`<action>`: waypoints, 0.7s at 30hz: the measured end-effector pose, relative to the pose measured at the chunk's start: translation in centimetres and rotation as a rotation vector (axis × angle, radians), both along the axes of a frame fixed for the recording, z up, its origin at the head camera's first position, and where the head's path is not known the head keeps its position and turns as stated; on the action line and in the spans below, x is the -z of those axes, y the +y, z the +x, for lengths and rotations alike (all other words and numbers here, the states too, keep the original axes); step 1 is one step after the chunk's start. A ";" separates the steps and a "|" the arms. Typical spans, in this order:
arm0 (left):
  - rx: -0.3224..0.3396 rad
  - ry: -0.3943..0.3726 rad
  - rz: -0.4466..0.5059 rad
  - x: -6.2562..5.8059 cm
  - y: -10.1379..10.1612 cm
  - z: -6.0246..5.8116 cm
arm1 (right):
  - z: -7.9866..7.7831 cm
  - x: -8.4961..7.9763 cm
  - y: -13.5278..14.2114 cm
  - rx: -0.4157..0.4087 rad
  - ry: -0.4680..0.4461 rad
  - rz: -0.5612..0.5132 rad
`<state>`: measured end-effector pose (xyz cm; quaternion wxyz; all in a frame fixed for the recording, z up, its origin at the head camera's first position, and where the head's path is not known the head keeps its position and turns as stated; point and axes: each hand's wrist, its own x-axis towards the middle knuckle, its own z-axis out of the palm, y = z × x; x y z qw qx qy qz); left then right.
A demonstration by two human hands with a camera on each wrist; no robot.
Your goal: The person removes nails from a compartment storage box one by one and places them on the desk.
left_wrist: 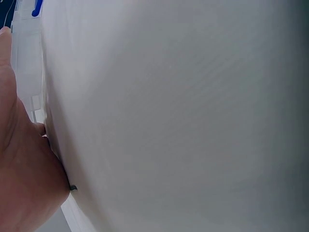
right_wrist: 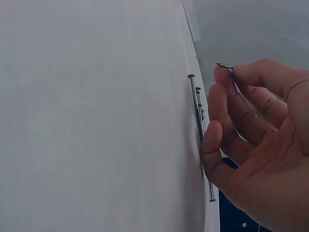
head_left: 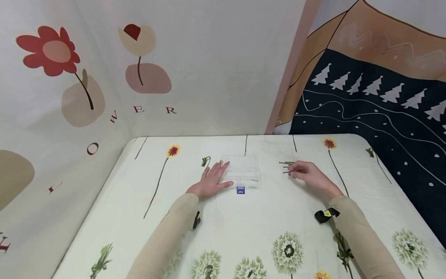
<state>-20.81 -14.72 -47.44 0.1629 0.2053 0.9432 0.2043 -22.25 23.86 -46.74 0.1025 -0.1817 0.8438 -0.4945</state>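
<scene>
A clear plastic box [head_left: 241, 164] with a blue latch [head_left: 241, 190] lies on the table, and a small thin dark piece [head_left: 255, 180] shows in its front right part. My left hand [head_left: 210, 181], fingers spread, rests along the box's left side, its thumb reaching the front left corner. Between thumb and fingertip my right hand [head_left: 310, 175] pinches a nail [right_wrist: 223, 65], whose pointed end sticks out. Below that hand, several loose nails [right_wrist: 196, 99] lie on the cloth; in the head view they sit to the right of the box, partly covered by the fingers.
A white flower-printed cloth [head_left: 258, 221] covers the table. Behind it hangs a pale printed curtain [head_left: 216, 77], with a dark tree-patterned fabric [head_left: 369, 112] to the right. Each wrist wears a camera on a strap, the right one [head_left: 325, 215] showing a yellow label.
</scene>
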 end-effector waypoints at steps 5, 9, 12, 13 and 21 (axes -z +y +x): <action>0.000 -0.001 0.006 0.1 -0.1 0.1 | 0.3 -0.1 0.8 0.014 0.010 0.033; 0.003 0.013 0.010 0.1 0.0 0.0 | 0.2 -0.1 1.4 0.033 -0.016 0.061; 0.000 0.016 0.007 0.1 0.0 0.0 | 0.0 0.0 1.9 0.050 -0.037 0.082; -0.001 0.017 0.008 0.1 0.1 0.0 | 0.0 0.0 2.0 0.060 -0.043 0.087; -0.006 0.005 0.007 0.1 0.1 0.0 | -0.1 -0.1 3.0 0.116 -0.031 0.158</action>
